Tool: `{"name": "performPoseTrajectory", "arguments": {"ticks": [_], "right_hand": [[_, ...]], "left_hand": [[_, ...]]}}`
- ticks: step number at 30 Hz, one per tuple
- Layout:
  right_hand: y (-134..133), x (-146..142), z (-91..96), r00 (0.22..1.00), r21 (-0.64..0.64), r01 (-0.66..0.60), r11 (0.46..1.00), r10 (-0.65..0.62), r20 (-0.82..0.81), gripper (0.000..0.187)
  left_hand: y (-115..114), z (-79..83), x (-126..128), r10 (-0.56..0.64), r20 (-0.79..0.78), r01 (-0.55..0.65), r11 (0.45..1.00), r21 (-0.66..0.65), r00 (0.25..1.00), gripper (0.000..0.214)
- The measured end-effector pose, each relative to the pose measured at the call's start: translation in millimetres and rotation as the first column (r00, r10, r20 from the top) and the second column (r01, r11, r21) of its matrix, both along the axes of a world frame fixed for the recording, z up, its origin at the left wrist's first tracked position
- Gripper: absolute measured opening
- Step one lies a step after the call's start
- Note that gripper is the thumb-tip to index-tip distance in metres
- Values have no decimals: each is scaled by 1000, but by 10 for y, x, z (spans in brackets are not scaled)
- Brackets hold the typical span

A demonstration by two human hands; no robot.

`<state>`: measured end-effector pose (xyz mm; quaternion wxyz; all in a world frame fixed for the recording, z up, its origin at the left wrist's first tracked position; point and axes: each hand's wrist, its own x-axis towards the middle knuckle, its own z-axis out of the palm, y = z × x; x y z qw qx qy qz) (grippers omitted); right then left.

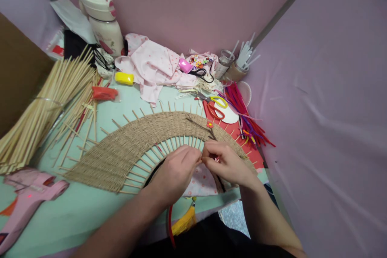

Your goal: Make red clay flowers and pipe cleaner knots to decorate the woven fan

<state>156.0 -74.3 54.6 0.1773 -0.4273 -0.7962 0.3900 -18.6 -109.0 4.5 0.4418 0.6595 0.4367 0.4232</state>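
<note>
A fan-shaped woven piece point(127, 145) of tan cord on radiating wooden sticks lies on the pale green table point(78, 205). My left hand point(175, 171) and my right hand point(225, 161) meet at the inner edge of the weave, just below the bare stick ends. Both have fingers pinched together on something small where they touch; I cannot make out what it is. A loose dark cord end point(201, 125) lies on the weave just above my right hand. A pink patterned cloth point(199, 183) shows under my hands.
A bundle of wooden sticks point(39, 113) lies at the left, and a pink glue gun point(27, 197) at the front left. Scissors point(216, 107), coloured pipe cleaners point(244, 117), pink fabric point(154, 68), a yellow roll point(124, 78) and a white bottle point(104, 22) crowd the back. Purple walls close in.
</note>
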Motion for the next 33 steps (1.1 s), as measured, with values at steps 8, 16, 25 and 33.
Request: {"name": "performPoseTrajectory", "arguments": {"ticks": [8,16,25,33], "right_hand": [[82,-22,-122,937,-352,211,912,-292,-193,18],[33,-134,-223,867,-414,306,857,-431,-249,19],[6,-162,-266,857,-435,329,838,-459,-235,21],[27,-192,-198,862,-469,310,827,-452,-227,24]], "left_hand": [[111,18,20,338,297,-147,842,-518,893,18],[134,-78,44,382,378,-106,808,-579,843,11],[154,-49,69,368,322,-135,814,-565,872,6],[110,-54,166,427,323,-215,824,-524,845,6]]}}
